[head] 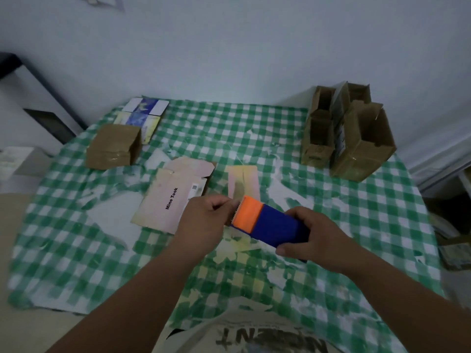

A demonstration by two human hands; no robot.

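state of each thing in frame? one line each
dispenser: held in air, toothed end at left hand
right hand: grips dispenser
left hand: fingers curled at toothed end; hold unclear
left box: closed
right boxes: upright, tops open
Mine Took carton: lying flat

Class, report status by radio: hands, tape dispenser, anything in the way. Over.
Right hand grips tape dispenser. Left hand pinches its orange toothed end. Flat carton lies beyond left hand.

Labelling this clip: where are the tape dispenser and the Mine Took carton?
tape dispenser [277, 226]: head view, blue body.
Mine Took carton [164, 203]: head view, printed face.
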